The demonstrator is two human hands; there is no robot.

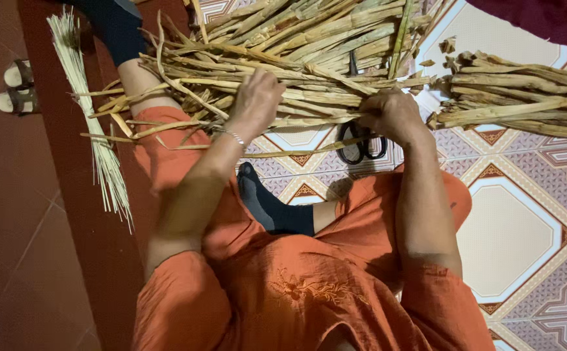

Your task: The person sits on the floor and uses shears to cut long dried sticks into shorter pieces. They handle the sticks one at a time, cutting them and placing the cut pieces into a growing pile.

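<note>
I see left hand (255, 97) clenched on dried stalk bundle (296, 71); right hand (392, 114) grasping same bundle's end. Black-handled scissors (360, 146) on tiled floor (511, 221) just below right grip. Cut stalk pile (517, 97) beyond right grip.

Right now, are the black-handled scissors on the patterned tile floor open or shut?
Cannot tell. Only the two black handle loops of the scissors show, close together; the blades are hidden under the dry tan stalks and the right hand.
</note>
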